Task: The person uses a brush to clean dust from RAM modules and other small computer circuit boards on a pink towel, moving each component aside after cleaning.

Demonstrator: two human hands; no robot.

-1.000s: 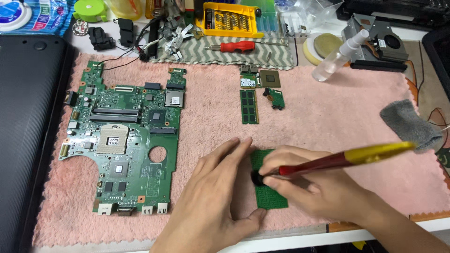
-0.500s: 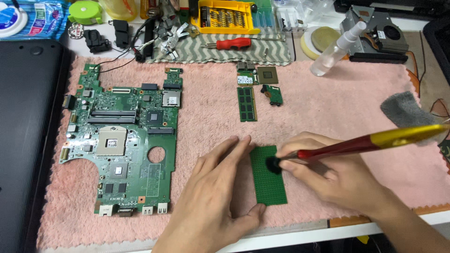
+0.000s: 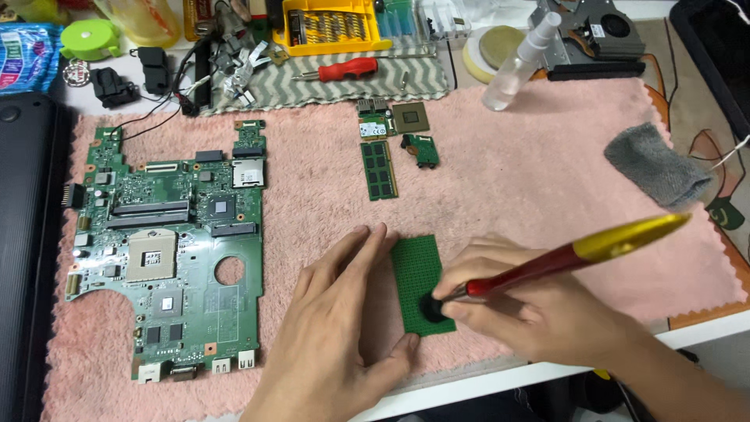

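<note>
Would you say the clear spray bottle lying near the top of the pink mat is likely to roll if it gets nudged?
Probably. The spray bottle lies on its side and looks round, so a sideways nudge could roll it. The fuzzy pink mat should slow it. It looks clear and likely light, so it would shift easily.

A white desk (image 3: 500, 380) carries a pink towel (image 3: 516, 172).
</note>
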